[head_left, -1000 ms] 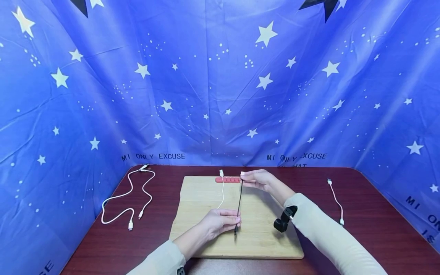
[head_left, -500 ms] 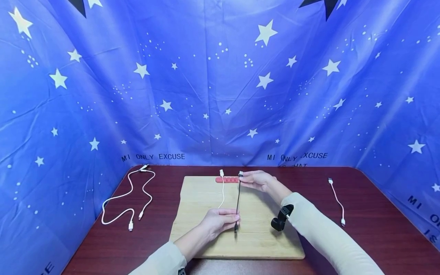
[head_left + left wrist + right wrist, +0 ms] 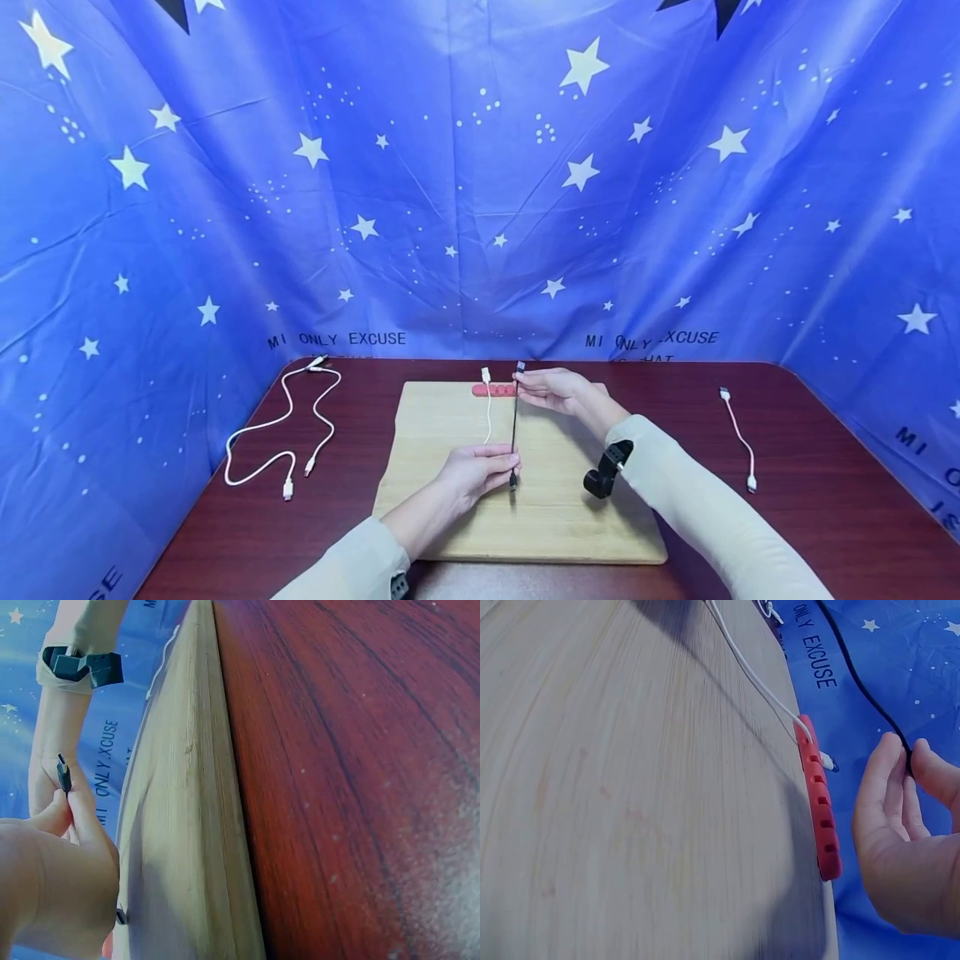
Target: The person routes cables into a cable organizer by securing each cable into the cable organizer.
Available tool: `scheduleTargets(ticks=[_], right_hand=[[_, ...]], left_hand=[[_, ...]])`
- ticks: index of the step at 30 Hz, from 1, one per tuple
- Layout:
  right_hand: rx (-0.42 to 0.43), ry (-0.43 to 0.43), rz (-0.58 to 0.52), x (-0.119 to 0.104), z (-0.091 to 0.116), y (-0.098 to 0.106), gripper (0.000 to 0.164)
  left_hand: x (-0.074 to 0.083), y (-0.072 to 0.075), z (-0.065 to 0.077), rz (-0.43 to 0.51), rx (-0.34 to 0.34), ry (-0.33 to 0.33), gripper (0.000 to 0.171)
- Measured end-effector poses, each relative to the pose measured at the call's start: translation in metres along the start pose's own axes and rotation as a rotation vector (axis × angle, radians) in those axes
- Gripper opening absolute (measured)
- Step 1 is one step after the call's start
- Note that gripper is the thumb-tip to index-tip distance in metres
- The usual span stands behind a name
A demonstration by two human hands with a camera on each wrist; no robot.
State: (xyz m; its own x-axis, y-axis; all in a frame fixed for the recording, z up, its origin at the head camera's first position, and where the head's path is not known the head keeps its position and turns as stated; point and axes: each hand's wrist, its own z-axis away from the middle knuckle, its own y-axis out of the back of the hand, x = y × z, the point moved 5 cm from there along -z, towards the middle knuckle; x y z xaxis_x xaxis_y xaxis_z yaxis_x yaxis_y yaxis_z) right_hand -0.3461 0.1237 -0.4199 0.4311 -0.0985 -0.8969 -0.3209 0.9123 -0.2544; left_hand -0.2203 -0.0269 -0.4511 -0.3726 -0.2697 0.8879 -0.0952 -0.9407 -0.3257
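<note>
A short black USB cable (image 3: pixel 514 421) is stretched between both hands above the wooden board (image 3: pixel 570 517). My left hand (image 3: pixel 474 475) pinches it near its small lower plug (image 3: pixel 64 774), which sticks out past the fingertips. At the upper end my right hand (image 3: pixel 562 390) pinches the cable just below the larger USB plug (image 3: pixel 521 367). A red slotted cable holder (image 3: pixel 829 862) lies along the board's far edge, just left of the right hand in the head view. One white cable (image 3: pixel 742 664) sits in its end slot; several other slots hold nothing.
On the dark red table (image 3: pixel 697 492), a long white cable (image 3: pixel 258 429) with several plugs lies left of the board. A short white cable (image 3: pixel 738 433) lies to the right. Behind hangs a blue star-printed cloth (image 3: pixel 420 192).
The right hand has moved slightly left with the black cable's upper end, whose plug has turned. The left hand has risen slightly in the view, and the cable now hangs nearly straight up and down.
</note>
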Motion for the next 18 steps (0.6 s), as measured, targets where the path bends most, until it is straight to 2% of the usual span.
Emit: scheduleTargets(ticks=[6,10,14,18], right_hand=[[0.056,0.010,0.012,0.000,-0.011,-0.003,0.009],[0.107,0.029,0.041,-0.003,-0.020,-0.003,0.022],[0.134,0.012,0.071,-0.003,-0.029,-0.004,0.039],[0.145,0.002,0.084,-0.002,-0.034,-0.004,0.046]], left_hand=[[0.000,0.002,-0.002,0.007,0.026,-0.010,0.037],[0.002,0.003,-0.004,-0.001,0.072,-0.047,0.036],[0.004,0.003,-0.004,-0.028,0.124,-0.071,0.035],[0.006,0.003,-0.002,-0.043,0.160,-0.084,0.035]])
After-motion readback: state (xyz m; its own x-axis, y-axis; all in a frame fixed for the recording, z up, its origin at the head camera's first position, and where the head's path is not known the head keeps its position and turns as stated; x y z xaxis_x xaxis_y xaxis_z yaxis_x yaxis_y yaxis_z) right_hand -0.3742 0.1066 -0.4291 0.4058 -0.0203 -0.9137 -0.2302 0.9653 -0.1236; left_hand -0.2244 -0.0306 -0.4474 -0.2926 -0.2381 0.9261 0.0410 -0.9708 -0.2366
